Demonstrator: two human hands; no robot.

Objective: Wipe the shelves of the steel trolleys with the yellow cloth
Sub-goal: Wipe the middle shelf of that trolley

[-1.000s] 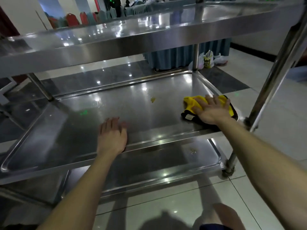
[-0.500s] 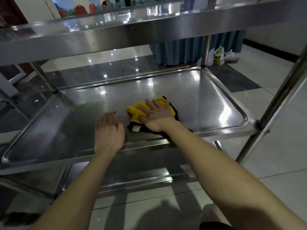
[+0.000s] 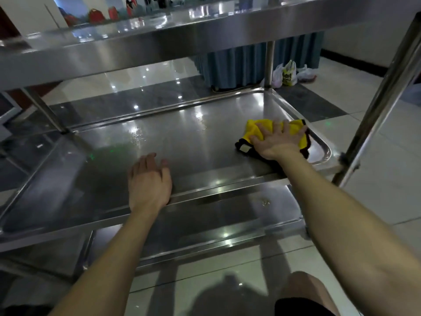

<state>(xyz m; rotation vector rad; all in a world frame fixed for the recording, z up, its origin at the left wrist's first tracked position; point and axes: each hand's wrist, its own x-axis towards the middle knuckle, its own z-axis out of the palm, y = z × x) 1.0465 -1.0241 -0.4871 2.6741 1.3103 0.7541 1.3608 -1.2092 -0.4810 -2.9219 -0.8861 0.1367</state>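
Cloth (image 3: pixel 254 131) lies under the spread fingers (image 3: pixel 276 128) of the right hand (image 3: pixel 276 143), which press it flat, palm down, without curling round it. From my station I see yellow folds poking out ahead of the fingertips and to their left, and a dark edge showing on both sides of the wrist. It is yellow with black trim, rumpled, with a pale tag at its near left corner. It sits at the right end of the middle shelf (image 3: pixel 182 137), close to the rounded near corner of the raised rim.

The left hand (image 3: pixel 148 181) rests flat on the same shelf's front edge, fingers straight and together, holding nothing, well apart from the cloth.

The steel shines with light spots. Below, I see the bottom shelf (image 3: pixel 227 215) with a small speck (image 3: pixel 264 202); above, the top shelf (image 3: pixel 159 42). A post (image 3: pixel 382 94) stands at right. Beyond, plastic bags (image 3: pixel 288 75) lie on the floor beside a blue drape (image 3: pixel 237 67).
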